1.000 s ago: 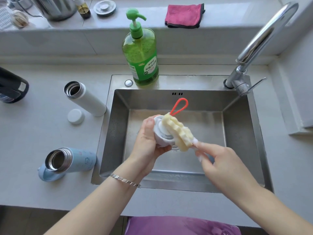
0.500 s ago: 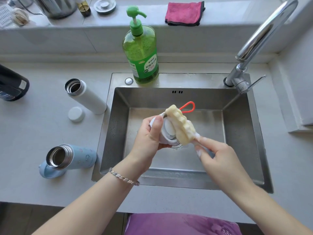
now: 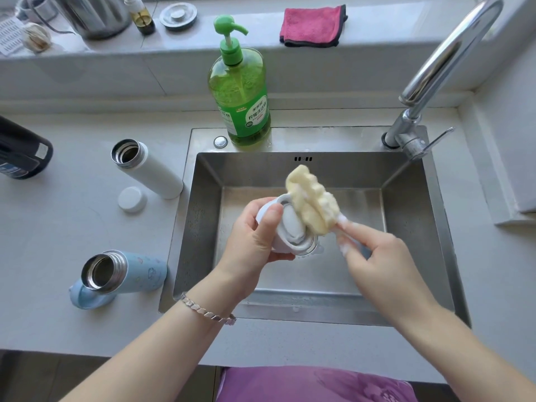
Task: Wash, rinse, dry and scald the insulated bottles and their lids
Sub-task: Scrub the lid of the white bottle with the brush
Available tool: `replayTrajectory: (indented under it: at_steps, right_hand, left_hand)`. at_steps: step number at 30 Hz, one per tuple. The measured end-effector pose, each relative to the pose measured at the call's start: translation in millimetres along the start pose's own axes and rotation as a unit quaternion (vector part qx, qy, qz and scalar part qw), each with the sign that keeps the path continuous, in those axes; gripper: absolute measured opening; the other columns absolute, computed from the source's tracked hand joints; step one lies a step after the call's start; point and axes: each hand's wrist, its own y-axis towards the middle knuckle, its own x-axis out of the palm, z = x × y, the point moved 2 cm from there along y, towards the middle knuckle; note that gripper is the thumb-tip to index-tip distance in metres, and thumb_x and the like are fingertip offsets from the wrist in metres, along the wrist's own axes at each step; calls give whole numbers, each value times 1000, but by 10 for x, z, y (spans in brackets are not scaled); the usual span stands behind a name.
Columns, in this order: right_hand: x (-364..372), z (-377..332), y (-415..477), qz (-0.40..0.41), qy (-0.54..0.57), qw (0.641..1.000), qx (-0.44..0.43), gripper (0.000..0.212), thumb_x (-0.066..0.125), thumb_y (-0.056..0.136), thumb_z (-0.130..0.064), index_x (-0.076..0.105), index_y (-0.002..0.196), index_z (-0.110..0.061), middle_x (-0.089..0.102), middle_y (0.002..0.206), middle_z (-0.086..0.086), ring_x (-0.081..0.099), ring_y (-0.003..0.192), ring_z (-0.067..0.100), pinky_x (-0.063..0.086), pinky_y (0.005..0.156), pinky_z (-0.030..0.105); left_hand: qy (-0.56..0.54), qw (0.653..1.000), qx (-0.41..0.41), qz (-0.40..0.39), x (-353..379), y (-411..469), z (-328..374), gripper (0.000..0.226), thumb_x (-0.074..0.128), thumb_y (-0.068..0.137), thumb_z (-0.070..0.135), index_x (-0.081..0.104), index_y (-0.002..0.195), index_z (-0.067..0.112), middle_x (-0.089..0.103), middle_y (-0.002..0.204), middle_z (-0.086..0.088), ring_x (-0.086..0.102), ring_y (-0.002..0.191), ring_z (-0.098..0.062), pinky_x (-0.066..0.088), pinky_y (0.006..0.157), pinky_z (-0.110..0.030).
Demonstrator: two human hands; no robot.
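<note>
**Sponge swings up, red loop gone from sight**

Since 0.5 s ago the yellow sponge brush has turned higher across the grey-white lid, and its red loop no longer shows. The left hand grips the lid, thumb curled over its rim, above the sink. The right hand pinches the brush's soapy handle just right of the lid, with the sponge touching the lid's top. Left of the sink sit 2 open bottles: a white bottle near its white cap, and a blue bottle against a blue lid.
</note>
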Motion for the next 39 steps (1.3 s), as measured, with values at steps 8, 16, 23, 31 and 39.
replayTrajectory:
  at_steps: [8,16,23,31,39]
  right_hand:
    - [6,149,134,-3,-48,996,69,33,50,93,-15,60,123,-26,70,108,5,59,103,28,45,90,39]
    - [-68,252,26,34,11,998,56,35,52,93,-15,57,127,-19,60,81,-19,53,75,7,41,74,24]
    - [-441,208,0,93,72,993,7,36,55,91,-16,60,104,-50,47,49,-18,30,48,9,29,49,20]
    - [-11,4,-223,-30,-2,994,-109,42,57,89,-10,63,98,-50,68,82,-17,60,72,10,42,63,13]
    - [175,100,-131,-9,-36,993,-112,38,54,90,-5,64,115,-31,71,95,1,61,89,19,47,77,37]
  left_hand:
    - [-7,995,-57,-87,-3,-73,-16,56,69,50,41,65,105,30,62,100,-2,65,70,-15,52,48,-28]
    - [38,997,-30,-59,-2,-74,84,56,75,56,31,62,110,27,62,98,-2,65,70,-13,53,51,-28]
    - [250,965,29,74,-181,-102,66,63,89,58,24,52,109,29,61,89,-3,60,69,-5,54,68,-24]
    - [234,969,47,61,-134,-161,142,66,93,45,15,59,101,26,68,89,7,63,76,-1,55,73,-21]
    - [270,957,95,41,-112,-174,171,76,92,45,15,51,108,32,63,100,11,57,80,7,41,72,-5]
